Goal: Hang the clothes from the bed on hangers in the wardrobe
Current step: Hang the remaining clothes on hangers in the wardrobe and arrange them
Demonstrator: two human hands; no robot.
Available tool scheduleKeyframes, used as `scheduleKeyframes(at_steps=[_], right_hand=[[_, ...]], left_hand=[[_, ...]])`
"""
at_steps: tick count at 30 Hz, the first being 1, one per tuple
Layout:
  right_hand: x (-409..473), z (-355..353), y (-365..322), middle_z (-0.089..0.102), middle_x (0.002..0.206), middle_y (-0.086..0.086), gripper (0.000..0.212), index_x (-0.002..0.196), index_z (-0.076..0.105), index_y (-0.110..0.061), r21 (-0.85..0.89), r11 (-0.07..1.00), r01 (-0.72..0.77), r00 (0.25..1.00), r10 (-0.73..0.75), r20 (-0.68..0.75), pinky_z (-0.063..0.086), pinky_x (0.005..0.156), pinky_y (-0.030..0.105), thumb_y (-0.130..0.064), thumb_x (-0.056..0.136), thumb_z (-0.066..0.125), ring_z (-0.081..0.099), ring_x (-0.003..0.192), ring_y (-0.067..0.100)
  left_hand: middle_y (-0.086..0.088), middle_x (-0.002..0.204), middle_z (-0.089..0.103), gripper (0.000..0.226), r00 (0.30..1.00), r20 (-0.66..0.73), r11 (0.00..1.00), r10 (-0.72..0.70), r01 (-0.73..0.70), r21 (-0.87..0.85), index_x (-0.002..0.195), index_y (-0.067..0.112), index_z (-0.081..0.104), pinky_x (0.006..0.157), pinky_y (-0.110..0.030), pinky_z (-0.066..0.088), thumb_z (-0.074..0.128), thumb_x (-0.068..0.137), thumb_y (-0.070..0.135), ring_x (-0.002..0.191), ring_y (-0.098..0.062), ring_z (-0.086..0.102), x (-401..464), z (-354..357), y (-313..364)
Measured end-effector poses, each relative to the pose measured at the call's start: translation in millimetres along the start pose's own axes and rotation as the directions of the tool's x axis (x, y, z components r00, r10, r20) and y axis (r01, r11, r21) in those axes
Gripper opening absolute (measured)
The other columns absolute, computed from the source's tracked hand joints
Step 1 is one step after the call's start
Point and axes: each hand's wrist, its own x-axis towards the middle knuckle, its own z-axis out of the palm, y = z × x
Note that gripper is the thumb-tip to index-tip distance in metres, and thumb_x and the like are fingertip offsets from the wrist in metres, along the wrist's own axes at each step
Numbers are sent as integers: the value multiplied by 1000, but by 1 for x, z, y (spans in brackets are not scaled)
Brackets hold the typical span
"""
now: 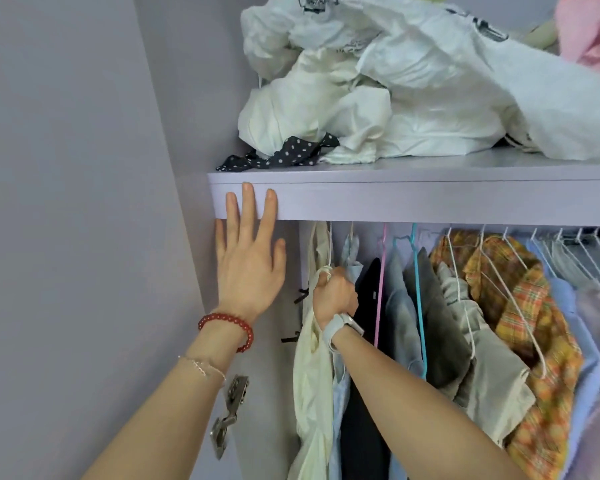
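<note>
While left hand (pixel 248 261) rests flat on shelf edge (pixel 430 202), right hand (pixel 333 292) grips cream garment (pixel 312 375) hanger; no legible writing

Lilac wall (pixel 66 202) is filling the left side. A matching shelf (pixel 430 199) is running rightward, with a metal hinge (pixel 231 414) sitting on the near left panel. Soft, even light is falling throughout.

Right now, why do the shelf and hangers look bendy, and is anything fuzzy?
Head view: the wide lens bows the shelf edge and splays the white hangers at right; light is soft, without glare; the white bags on top look slightly smeared, while the left hand looks sharp.
</note>
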Motion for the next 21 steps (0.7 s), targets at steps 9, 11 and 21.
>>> scheduleKeyframes(at_steps=[9,11,21], right_hand=[[-1,26,20,62,97,22,27,114,49,2,229,965,-125,992,119,42,41,65,32,-14,94,41,60,86,39],[-5,24,24,60,94,21,17,103,52,-1,264,962,-73,996,57,68,40,65,31,-9,92,41,59,84,37],[-83,-53,74,49,131,16,48,130,48,-5,-61,909,412,897,-416,-149,38,100,42,-25,88,36,44,121,31]], left_hand=[[0,151,-2,66,999,-3,999,39,-39,-24,147,19,17,110,-53,22,46,87,15,141,-27,3,2,-1,-8],[-4,153,2,68,999,5,999,39,-39,-26,147,19,18,110,-53,22,50,87,11,142,-28,4,2,-3,-8],[-13,150,27,52,989,40,962,-141,147,-229,140,14,36,110,-51,14,34,90,27,141,-29,15,-78,1,25]])
